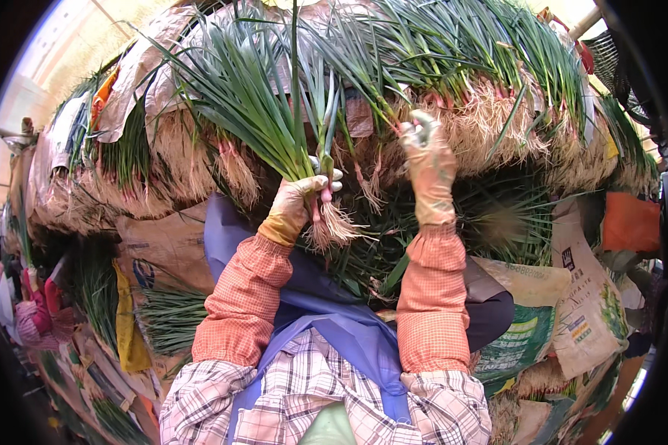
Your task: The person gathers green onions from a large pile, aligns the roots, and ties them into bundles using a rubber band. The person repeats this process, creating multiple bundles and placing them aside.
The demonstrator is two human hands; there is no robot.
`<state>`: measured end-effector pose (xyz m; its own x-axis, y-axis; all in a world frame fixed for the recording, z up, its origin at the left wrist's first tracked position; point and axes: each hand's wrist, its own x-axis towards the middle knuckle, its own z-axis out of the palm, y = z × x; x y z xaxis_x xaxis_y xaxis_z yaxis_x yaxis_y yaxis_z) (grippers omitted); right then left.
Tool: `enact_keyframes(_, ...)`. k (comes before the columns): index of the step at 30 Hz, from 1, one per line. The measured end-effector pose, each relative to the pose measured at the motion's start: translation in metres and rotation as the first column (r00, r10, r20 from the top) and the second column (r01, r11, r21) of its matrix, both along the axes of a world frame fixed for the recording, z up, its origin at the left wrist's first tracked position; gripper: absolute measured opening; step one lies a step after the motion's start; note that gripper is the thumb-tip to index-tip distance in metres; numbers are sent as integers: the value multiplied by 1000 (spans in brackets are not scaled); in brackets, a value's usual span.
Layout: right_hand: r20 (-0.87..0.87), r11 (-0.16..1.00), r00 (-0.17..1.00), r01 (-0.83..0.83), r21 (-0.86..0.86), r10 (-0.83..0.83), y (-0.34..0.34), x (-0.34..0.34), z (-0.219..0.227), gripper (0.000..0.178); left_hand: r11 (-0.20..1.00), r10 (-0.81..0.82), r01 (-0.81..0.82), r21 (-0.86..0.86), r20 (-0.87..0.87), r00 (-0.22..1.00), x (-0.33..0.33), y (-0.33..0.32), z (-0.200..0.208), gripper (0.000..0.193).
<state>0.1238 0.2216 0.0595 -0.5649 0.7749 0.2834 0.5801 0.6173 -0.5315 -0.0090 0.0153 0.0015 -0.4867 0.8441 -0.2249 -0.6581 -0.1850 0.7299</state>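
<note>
My left hand (293,202), in a pale, yellowish-stained glove, is closed round a bunch of spring onions (263,115). Their long green leaves fan up and to the left, and pinkish bulbs with pale stringy roots stick out below the fist. To the right, my right hand (432,167) wears a similar glove. Its curled fingers pinch a few thin spring onion stalks (382,104) near their pinkish base, in front of the heap. Some loose spring onions (364,182) with roots dangle between the two hands.
A long heap of spring onions (490,104), roots toward me, runs across the far side. Cut green leaves (512,215) lie below it. Printed sacks (583,304) are at right, a brown sack (163,248) at left. Another person in pink (41,315) is at far left.
</note>
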Motion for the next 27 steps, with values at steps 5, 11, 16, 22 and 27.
enact_keyframes(5,-450,223,879,-476,-851,157,-84,-44,-47,21,997,70,-70,-36,24,997,26,-8,9,15)
enact_keyframes(11,-435,771,897,-220,-597,-81,-93,-52,-62,15,971,232,-238,1,216,948,36,-12,7,18)
enact_keyframes(16,-643,-201,730,-683,-702,-232,-76,-35,-65,28,961,-131,31,274,354,926,31,-29,2,27)
enact_keyframes(22,-531,-69,831,-547,-834,-166,-96,-52,-57,11,982,-151,162,-93,112,982,13,-34,5,26)
enact_keyframes(27,-673,398,654,-548,-736,-345,-101,-36,-50,11,975,145,-137,-177,37,989,39,-6,10,21)
